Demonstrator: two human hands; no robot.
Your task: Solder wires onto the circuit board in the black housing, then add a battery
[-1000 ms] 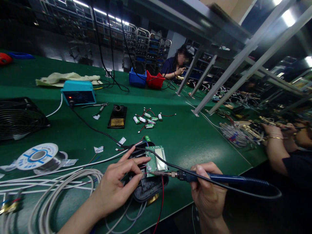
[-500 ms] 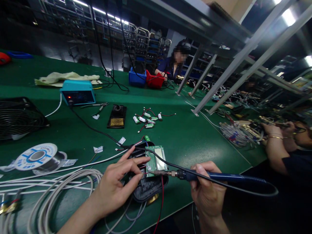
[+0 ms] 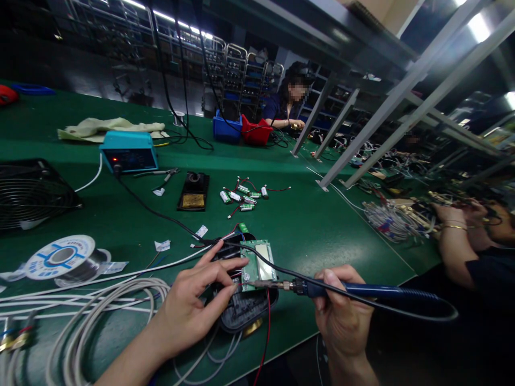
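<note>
My right hand [image 3: 346, 311] is closed around the blue handle of a soldering iron [image 3: 362, 290]. The iron's tip rests at the lower left edge of a green circuit board [image 3: 250, 268] with a pale display. This board lies over an open black plastic housing [image 3: 241, 313]. From the left, my left hand [image 3: 197, 297] reaches over the housing, thumb and index finger pinched on a thin wire at the board's edge; the fingertips partly hide it. Another finger lies along the board's left side. Red and black leads [image 3: 269, 327] hang down from the board.
A solder spool [image 3: 60, 257] and coiled grey cables [image 3: 80, 327] lie left. Behind are an iron stand [image 3: 193, 192], a teal soldering station [image 3: 129, 151], pliers [image 3: 164, 178] and several green batteries [image 3: 243, 198]. The iron's black cord crosses the board. Co-workers sit across and at right.
My hands and the iron stay almost still, with the tip at the board's edge. The co-worker across the bench has shifted, a hand now further right.
</note>
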